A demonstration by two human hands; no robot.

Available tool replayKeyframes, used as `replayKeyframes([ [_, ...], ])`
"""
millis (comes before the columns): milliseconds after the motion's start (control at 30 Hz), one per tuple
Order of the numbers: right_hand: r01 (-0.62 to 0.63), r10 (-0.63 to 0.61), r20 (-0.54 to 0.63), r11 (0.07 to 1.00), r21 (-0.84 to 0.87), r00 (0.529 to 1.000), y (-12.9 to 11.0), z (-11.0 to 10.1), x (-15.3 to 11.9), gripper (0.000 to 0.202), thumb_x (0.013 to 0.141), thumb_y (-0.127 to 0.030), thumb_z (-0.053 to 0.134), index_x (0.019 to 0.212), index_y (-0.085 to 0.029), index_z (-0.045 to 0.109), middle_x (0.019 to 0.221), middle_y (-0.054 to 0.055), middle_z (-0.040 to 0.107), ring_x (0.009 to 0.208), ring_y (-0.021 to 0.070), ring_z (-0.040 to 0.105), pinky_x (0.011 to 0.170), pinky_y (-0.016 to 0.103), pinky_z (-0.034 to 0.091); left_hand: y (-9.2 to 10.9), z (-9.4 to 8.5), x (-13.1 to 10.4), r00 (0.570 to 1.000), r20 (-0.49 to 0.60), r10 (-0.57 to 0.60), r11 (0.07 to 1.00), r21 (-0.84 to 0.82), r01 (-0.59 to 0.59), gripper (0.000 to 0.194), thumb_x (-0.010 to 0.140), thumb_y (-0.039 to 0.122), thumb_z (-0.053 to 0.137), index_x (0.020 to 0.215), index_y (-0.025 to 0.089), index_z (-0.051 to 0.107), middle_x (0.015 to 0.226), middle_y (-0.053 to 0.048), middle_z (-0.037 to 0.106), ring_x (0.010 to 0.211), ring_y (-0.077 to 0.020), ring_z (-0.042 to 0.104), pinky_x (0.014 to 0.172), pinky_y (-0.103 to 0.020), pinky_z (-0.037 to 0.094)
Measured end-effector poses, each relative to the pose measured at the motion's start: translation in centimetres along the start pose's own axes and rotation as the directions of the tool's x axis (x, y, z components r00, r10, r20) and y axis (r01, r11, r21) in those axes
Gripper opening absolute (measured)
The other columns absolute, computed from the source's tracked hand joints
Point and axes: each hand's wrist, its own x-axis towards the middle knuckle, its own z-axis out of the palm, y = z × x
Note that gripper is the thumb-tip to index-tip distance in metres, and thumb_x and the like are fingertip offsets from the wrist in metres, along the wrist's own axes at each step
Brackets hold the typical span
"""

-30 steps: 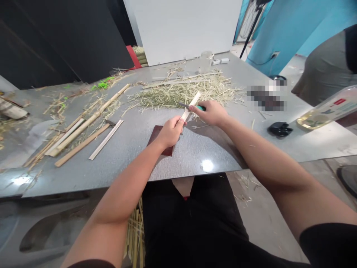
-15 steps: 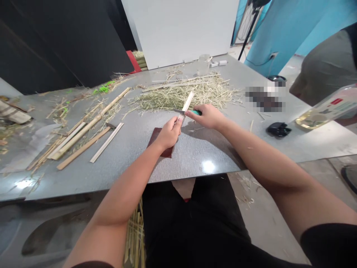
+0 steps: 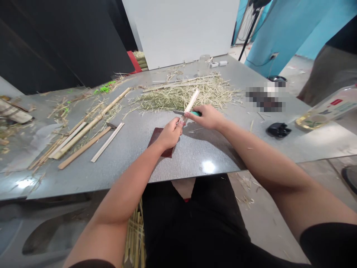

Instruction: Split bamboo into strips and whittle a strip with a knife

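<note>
My left hand (image 3: 172, 133) is closed on the lower end of a pale flat bamboo strip (image 3: 192, 100), which slants up and away to the right. Closed around the green handle of a knife (image 3: 196, 113) is my right hand (image 3: 208, 116), its thumb by the strip. The blade points left and crosses the strip just above my left fingers. Under my left wrist lies a dark red pad (image 3: 155, 136). A heap of thin shavings (image 3: 167, 99) spreads just beyond my hands.
On the left of the grey table (image 3: 134, 163) lie bamboo poles (image 3: 95, 121), a tool with a wooden handle (image 3: 83, 148) and another pale strip (image 3: 107, 142). To the right are a black object (image 3: 279, 129) and a bottle (image 3: 315, 115). A person (image 3: 331, 70) is at the far right.
The strip's far end has shifted slightly up and right, and my left hand has moved a little right. At the far right, the person has moved right.
</note>
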Motion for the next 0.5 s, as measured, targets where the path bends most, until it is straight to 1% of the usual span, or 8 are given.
replayKeyframes([
  [133,-0.049,0.048,-0.036,0.999,-0.015,0.998,0.13,-0.30,0.04,0.082,0.099,-0.095,0.048,0.082,-0.015,0.059,0.074,0.007,0.058,0.070,0.0101,0.041,0.073,0.032,0.026,-0.09,0.09,0.07,1.000,-0.004,0.008,1.000,-0.010,-0.008,0.040,0.114,0.058,0.043,0.106,0.021,0.057,0.075,0.003,0.051,0.065,-0.0074,0.044,0.067,-0.026,0.038],
  [300,-0.100,0.098,-0.068,0.995,-0.030,0.993,0.15,-0.31,0.10,0.083,0.095,-0.097,0.053,0.083,-0.015,0.061,0.076,0.007,0.059,0.070,0.0102,0.042,0.072,0.031,0.025,0.02,0.02,0.10,1.000,-0.001,-0.008,1.000,0.006,0.008,0.039,0.114,0.056,0.042,0.100,0.021,0.053,0.074,0.003,0.050,0.063,-0.0073,0.043,0.064,-0.026,0.035],
  [500,-0.095,0.093,-0.063,0.995,-0.027,0.994,0.34,-0.19,0.18,0.087,0.093,-0.101,0.051,0.080,-0.015,0.058,0.075,0.007,0.059,0.069,0.0099,0.041,0.071,0.032,0.024,0.14,-0.15,0.05,1.000,-0.005,-0.011,0.999,0.034,0.011,0.041,0.114,0.057,0.042,0.097,0.021,0.052,0.075,0.003,0.051,0.064,-0.0075,0.045,0.066,-0.027,0.037],
])
